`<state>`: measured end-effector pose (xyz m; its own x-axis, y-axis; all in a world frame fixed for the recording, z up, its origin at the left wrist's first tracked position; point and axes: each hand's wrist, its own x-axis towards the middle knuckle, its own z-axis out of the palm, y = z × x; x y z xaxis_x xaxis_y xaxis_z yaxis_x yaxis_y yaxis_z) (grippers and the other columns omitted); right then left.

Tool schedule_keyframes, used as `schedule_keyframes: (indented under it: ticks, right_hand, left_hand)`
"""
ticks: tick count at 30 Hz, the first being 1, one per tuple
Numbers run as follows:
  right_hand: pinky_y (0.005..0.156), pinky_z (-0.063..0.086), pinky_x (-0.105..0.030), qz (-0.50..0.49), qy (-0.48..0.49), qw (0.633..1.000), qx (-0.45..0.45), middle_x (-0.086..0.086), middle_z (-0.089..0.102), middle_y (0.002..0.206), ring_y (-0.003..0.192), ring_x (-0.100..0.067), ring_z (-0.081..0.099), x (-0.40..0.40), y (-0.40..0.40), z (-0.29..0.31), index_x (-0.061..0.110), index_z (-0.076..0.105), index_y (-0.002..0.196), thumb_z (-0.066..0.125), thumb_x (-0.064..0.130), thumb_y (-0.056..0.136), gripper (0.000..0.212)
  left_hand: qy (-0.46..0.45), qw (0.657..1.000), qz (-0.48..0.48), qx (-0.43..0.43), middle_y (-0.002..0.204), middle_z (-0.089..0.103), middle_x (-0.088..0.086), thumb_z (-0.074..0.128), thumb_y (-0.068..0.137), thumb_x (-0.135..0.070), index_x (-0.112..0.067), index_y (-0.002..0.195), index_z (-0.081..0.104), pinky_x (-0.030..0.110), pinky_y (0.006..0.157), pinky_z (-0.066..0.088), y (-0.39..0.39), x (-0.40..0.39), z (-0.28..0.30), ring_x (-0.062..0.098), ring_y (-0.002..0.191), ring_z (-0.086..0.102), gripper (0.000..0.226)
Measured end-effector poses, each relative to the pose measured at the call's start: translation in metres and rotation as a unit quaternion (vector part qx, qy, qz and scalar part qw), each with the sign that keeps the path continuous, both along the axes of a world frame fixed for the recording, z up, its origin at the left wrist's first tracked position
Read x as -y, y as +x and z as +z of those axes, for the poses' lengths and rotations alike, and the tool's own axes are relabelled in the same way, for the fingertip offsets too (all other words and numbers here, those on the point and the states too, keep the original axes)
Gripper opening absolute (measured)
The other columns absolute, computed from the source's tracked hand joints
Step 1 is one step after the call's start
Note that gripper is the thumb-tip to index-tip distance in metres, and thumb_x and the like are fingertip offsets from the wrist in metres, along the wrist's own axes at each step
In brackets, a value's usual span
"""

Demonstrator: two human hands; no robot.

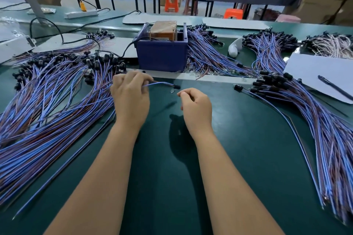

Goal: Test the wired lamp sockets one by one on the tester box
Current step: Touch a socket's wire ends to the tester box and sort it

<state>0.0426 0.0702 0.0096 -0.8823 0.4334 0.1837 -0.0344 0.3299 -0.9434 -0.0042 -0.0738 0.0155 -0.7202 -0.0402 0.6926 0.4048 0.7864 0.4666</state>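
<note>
I have both bare forearms reaching forward from the bottom edge, roughly parallel and apart. My left hand (130, 99) is knuckles up, its fingers curled forward and pinching a thin blue-and-brown wire with a small black socket at its end (162, 83), which runs out to the right from the fingertips. My right hand (196, 108) sits just right of it, back up, fingers curled in toward the thumb. I cannot tell whether it pinches anything.
</note>
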Motion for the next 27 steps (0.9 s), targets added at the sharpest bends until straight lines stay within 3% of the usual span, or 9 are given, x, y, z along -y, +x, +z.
schedule_keyframes:
  ticks: [3,6,9,12,16,20,22,24,27]
  right_hand:
    - [0.068,0.052,-0.042,0.015,-0.037,0.999,0.002,0.006,0.064,0.066,0.062,-0.017,0.054,0.001,0.001,0.002,0.030,0.065,0.086,0.047,0.015,0.094,0.025]
    - [0.058,0.048,-0.027,0.035,-0.127,0.991,-0.033,0.004,0.068,0.082,0.063,-0.016,0.057,-0.001,0.000,0.007,0.039,0.059,0.115,0.041,0.018,0.102,0.030]
    - [0.053,0.038,-0.022,0.085,-0.266,0.958,-0.059,0.004,0.061,0.069,0.054,-0.013,0.051,-0.004,-0.001,0.012,0.030,0.062,0.102,0.044,0.026,0.102,0.018]
    - [0.047,0.025,-0.021,0.096,-0.330,0.937,-0.067,0.007,0.041,0.052,0.046,-0.007,0.033,-0.005,-0.002,0.011,0.014,0.065,0.089,0.052,0.016,0.100,0.017]
    - [0.052,0.042,-0.019,0.017,-0.326,0.939,-0.106,0.001,0.056,0.064,0.051,-0.009,0.047,-0.004,-0.003,0.009,0.012,0.066,0.086,0.049,0.012,0.102,0.023]
    - [0.065,0.052,-0.022,0.038,-0.269,0.952,-0.140,-0.005,0.066,0.081,0.061,-0.012,0.060,0.003,-0.006,0.004,0.007,0.067,0.098,0.049,0.005,0.101,0.018]
    - [0.068,0.054,-0.024,0.045,-0.231,0.962,-0.140,-0.008,0.066,0.084,0.065,-0.013,0.061,0.007,-0.006,0.001,0.007,0.068,0.102,0.050,0.005,0.100,0.018]
    - [0.068,0.053,-0.022,0.023,-0.215,0.966,-0.144,-0.005,0.066,0.082,0.065,-0.010,0.062,0.006,-0.005,0.001,0.011,0.069,0.099,0.050,0.006,0.100,0.019]
    - [0.066,0.052,-0.020,0.065,-0.201,0.969,-0.125,-0.002,0.067,0.080,0.062,-0.005,0.062,-0.004,-0.003,0.006,0.006,0.070,0.100,0.052,0.002,0.098,0.018]
  left_hand:
    - [0.087,0.994,-0.067,0.014,0.101,0.065,-0.002,0.055,0.091,0.002,-0.010,0.097,0.068,0.021,0.085,0.026,0.003,-0.020,-0.001,0.022,0.101,0.042,0.019]
    - [0.117,0.980,-0.144,0.072,0.101,0.063,-0.007,0.059,0.082,0.009,-0.013,0.094,0.069,0.008,0.088,0.028,0.005,-0.027,-0.003,0.020,0.104,0.050,0.027]
    - [0.090,0.962,-0.201,0.160,0.097,0.064,-0.014,0.060,0.079,0.009,-0.018,0.097,0.071,0.002,0.086,0.030,0.007,-0.027,-0.006,0.014,0.103,0.051,0.033]
    - [0.010,0.956,-0.238,0.172,0.106,0.064,-0.013,0.067,0.077,0.001,-0.021,0.109,0.070,0.018,0.097,0.037,0.009,-0.028,-0.008,0.016,0.107,0.051,0.039]
    - [-0.041,0.975,-0.211,0.054,0.150,0.043,-0.009,0.061,0.075,-0.021,-0.024,0.123,0.064,0.036,0.112,0.027,0.015,-0.030,-0.004,0.022,0.131,0.041,0.048]
    - [0.060,0.979,-0.171,-0.095,0.122,0.061,0.002,0.053,0.083,-0.019,-0.011,0.089,0.069,0.028,0.087,0.042,0.019,-0.034,-0.005,0.016,0.096,0.054,0.019]
    - [0.098,0.981,-0.161,-0.051,0.097,0.057,-0.001,0.048,0.087,-0.026,-0.010,0.078,0.064,0.032,0.066,0.045,0.019,-0.034,-0.009,0.011,0.076,0.049,0.024]
    - [0.139,0.974,-0.168,0.066,0.068,0.053,-0.006,0.040,0.089,-0.039,-0.010,0.066,0.060,0.038,0.058,0.043,0.016,-0.034,-0.012,0.015,0.061,0.046,0.042]
    - [0.256,0.890,-0.209,0.314,0.051,0.060,-0.002,0.031,0.096,-0.053,-0.016,0.071,0.071,0.026,0.051,0.040,0.002,-0.036,-0.006,0.015,0.046,0.051,0.060]
